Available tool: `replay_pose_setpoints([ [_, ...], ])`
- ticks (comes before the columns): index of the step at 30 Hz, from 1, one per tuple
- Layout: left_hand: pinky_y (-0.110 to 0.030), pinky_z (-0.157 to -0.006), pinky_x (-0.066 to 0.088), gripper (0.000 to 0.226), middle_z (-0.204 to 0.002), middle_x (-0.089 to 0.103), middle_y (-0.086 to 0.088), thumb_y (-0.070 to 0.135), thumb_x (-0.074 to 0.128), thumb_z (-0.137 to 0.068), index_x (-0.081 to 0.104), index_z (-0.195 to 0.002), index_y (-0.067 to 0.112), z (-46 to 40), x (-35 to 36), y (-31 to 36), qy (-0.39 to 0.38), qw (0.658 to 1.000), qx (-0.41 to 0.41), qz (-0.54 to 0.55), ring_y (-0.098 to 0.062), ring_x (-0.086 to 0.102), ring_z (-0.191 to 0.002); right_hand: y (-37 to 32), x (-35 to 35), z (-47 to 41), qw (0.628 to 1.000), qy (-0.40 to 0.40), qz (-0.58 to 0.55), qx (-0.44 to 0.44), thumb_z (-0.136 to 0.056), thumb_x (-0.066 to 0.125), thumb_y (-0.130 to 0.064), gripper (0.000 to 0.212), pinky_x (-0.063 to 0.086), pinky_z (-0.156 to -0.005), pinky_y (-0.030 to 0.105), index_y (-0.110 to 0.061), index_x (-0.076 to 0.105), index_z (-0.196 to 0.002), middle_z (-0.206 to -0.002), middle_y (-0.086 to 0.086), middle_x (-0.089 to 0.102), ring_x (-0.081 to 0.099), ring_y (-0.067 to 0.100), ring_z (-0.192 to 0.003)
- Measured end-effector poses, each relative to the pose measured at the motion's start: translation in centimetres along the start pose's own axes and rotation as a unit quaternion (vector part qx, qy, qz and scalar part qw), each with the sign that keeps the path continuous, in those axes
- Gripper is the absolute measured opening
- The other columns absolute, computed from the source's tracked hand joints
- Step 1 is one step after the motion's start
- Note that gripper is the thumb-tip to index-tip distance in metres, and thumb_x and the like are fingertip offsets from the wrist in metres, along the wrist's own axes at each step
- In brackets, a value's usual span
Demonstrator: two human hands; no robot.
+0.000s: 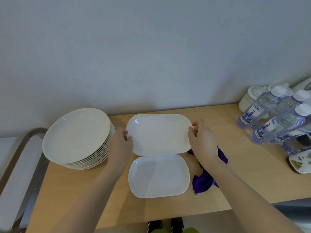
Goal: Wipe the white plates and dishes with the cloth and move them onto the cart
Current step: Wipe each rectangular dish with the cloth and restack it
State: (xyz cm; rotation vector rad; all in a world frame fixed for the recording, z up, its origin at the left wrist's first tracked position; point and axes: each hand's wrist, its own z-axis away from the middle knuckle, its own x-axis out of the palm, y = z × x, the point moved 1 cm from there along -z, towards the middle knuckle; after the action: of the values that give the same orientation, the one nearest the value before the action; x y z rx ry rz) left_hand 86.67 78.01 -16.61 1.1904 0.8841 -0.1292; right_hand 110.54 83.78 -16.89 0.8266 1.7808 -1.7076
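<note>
- I have both hands on the far rectangular dish, one at each short end. My left hand pinches the left rim, thumb over the lip; my right hand pinches the right rim the same way. So each grip is closed on that dish, not wide.
- The dish sits towards the back of the table. I cannot tell whether it is lifted clear or resting flat.
- A second, near rectangular dish lies flat just in front of it, their long edges almost meeting.
- The purple cloth lies crumpled on the table to the right of the near dish, partly under my right wrist. Neither hand holds it.
- A stack of round plates stands to the left, just beside my left hand.
- The cart shows at the far left, below the table edge; I see only its curved handle and a pale surface.
- Handling, as I judge it: glazed, stiff, breakable ware, smooth enough to slip. The raised rim at the short ends is the sound place to hold it, level, with two hands.
- Risk: swinging left, the dish could clip the plate stack.
- Water bottles stand well off to the right.
</note>
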Motion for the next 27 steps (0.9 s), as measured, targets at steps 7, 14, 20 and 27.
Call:
replay_pose_setpoints([
  [7,-0.026,-0.06,0.041,0.02,-0.096,0.058,0.009,0.01,0.05,-0.09,0.054,-0.104,0.024,8.0,-0.4,-3.0,-0.031,0.997,-0.055,0.041,-0.011,0.056,-0.088,1.1,-0.5,6.8,0.999,-0.029,0.011,0.029,-0.096,0.045,-0.026,0.013,0.052,-0.06,0.041,-0.017,0.054,-0.101,-0.077,-0.007,0.057,0.058,0.017,-0.067],
  [14,-0.037,-0.075,0.048,0.039,-0.115,0.054,-0.004,0.0,0.045,-0.089,0.052,-0.124,0.015,10.1,0.1,-6.1,-0.075,0.992,-0.097,-0.03,-0.023,0.055,-0.093,3.6,1.3,11.5,0.989,-0.117,0.072,0.061,-0.098,0.042,-0.024,0.02,0.05,-0.065,0.034,-0.017,0.052,-0.113,-0.098,-0.005,0.06,0.057,0.016,-0.08],
  [20,-0.032,-0.068,0.047,0.041,-0.114,0.051,-0.007,-0.001,0.046,-0.089,0.053,-0.125,0.016,9.7,1.0,-7.4,-0.103,0.989,-0.104,-0.033,-0.019,0.055,-0.085,4.8,2.4,11.8,0.978,-0.15,0.13,0.072,-0.099,0.037,-0.022,0.027,0.045,-0.061,0.03,-0.015,0.049,-0.121,-0.096,-0.003,0.055,0.057,0.017,-0.079],
  [27,-0.028,-0.062,0.046,0.037,-0.107,0.053,-0.005,-0.001,0.047,-0.087,0.056,-0.119,0.017,10.0,2.2,-7.8,-0.108,0.988,-0.105,-0.025,-0.012,0.053,-0.08,5.3,3.3,10.6,0.96,-0.147,0.234,0.052,-0.097,0.038,-0.015,0.03,0.043,-0.056,0.026,-0.016,0.045,-0.125,-0.105,-0.002,0.06,0.059,0.016,-0.082],
])
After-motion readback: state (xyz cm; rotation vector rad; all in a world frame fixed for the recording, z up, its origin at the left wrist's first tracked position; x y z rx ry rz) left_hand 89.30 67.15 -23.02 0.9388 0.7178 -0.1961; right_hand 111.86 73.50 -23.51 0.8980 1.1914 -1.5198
